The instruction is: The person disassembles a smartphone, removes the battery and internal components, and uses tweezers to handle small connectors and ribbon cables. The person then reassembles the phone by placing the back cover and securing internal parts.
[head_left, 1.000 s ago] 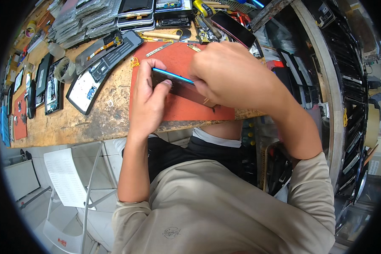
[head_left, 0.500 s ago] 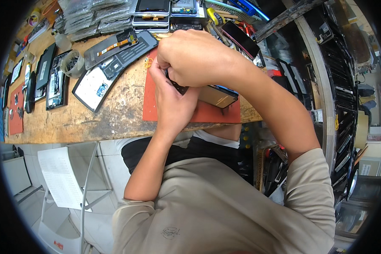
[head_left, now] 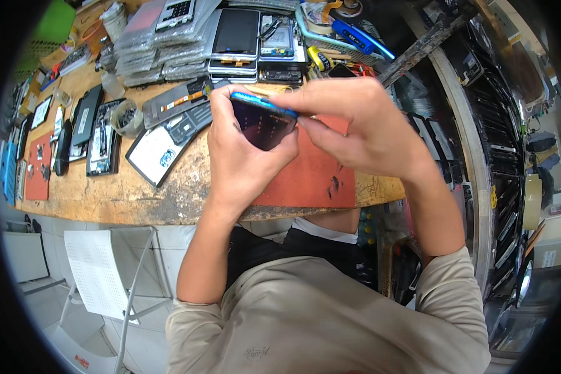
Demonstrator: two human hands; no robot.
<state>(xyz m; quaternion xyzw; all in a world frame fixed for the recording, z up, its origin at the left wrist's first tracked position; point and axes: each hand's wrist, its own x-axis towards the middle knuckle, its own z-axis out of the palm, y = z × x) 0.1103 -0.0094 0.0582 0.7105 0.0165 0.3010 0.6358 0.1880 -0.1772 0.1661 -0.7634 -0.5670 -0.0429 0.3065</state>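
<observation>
A smartphone (head_left: 260, 129) with a dark screen and a shiny blue edge is held tilted above the red mat (head_left: 308, 187). My left hand (head_left: 240, 146) wraps round it, thumb on the near side and fingers along the far left edge. My right hand (head_left: 371, 128) pinches the phone's right corner between thumb and forefinger. Whether something small also sits in that pinch is hidden. Part of the screen is covered by my left palm.
Phone panels (head_left: 158, 151) and an opened phone (head_left: 103, 146) lie left on the worn wooden bench (head_left: 131, 202). Behind stand a small tub (head_left: 128, 121), bagged parts (head_left: 162, 53) and stacked screens (head_left: 235, 34). A blue tool (head_left: 353, 37) lies far right, by a metal post (head_left: 421, 47).
My right hand has come off from over my left hand and moved right to the phone's corner. The phone is now raised and turned, its screen and blue edge showing.
</observation>
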